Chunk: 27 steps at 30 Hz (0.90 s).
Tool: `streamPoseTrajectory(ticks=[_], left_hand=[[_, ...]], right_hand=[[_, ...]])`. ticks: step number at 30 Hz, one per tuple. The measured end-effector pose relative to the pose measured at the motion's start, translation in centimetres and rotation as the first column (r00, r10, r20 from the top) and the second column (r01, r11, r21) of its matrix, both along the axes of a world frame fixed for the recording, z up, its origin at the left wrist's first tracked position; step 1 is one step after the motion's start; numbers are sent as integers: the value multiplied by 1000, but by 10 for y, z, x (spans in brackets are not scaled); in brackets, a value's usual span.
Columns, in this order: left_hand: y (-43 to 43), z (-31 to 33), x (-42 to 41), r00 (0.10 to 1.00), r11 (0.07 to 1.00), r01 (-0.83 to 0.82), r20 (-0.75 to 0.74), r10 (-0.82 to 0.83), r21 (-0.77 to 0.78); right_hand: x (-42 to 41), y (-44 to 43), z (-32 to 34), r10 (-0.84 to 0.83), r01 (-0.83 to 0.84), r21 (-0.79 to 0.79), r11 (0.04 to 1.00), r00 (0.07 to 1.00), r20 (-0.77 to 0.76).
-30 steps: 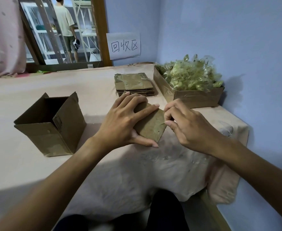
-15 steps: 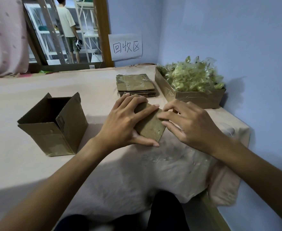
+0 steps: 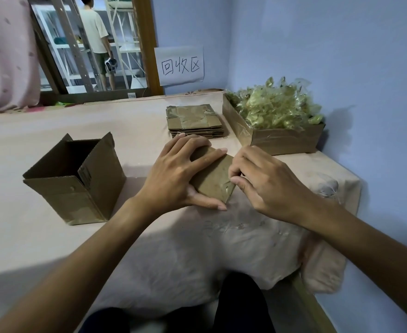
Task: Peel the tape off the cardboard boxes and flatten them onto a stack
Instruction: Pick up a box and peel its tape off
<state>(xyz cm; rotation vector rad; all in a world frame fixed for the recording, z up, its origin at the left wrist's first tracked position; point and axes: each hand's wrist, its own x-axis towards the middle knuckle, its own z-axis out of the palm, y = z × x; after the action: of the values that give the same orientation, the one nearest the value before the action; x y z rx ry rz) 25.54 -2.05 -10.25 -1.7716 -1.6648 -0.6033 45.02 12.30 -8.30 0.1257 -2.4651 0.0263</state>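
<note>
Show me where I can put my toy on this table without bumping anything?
Biggest bare patch: the cloth behind the open box, up to the window frame. Another lies this side of the left hand and right hand. Crowded: far right, where the flat stack, the tray of tape scraps and the small box they hold sit close.

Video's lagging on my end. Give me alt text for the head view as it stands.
The left hand holds a small cardboard box down on the cloth-covered table while the right hand pinches at tape on its right edge. Behind sit a stack of flattened boxes and a carton of wadded tape; an open box stands to the left.
</note>
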Motion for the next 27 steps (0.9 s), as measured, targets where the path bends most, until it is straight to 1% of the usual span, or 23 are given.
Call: streamPoseTrajectory(ticks=[5,9,13,15,18,20,22,24,27], left_hand=[[-1,-4,-3,999,1000,5,41,-6,10],[4,-2,-5,997,1000,4,76,-5,6],[9,1,-3,996,1000,-18,87,19,-14],[12,2,-1,996,999,-42,81,45,-35],[14,3,5,995,996,-66,72,70,-58],[12,3,7,994,994,-71,76,78,-83],[7,4,5,992,992,-74,91,84,-102],[5,6,3,992,992,-73,94,83,-107],[4,6,7,995,991,-75,57,82,-115]], right_hand=[[0,2,-1,39,-41,-71,997,999,-24],[1,9,-2,50,-55,-214,975,998,-30],[4,13,0,62,-66,-312,948,998,-23],[4,12,2,36,-42,-337,940,999,-23],[4,5,0,-51,30,-347,937,997,-49],[6,3,-5,-70,20,-410,912,992,-107],[8,4,-4,-53,-15,-456,890,989,-136],[9,5,-1,-19,-31,-404,914,993,-119],[12,5,-1,-1,-21,-295,955,997,-74]])
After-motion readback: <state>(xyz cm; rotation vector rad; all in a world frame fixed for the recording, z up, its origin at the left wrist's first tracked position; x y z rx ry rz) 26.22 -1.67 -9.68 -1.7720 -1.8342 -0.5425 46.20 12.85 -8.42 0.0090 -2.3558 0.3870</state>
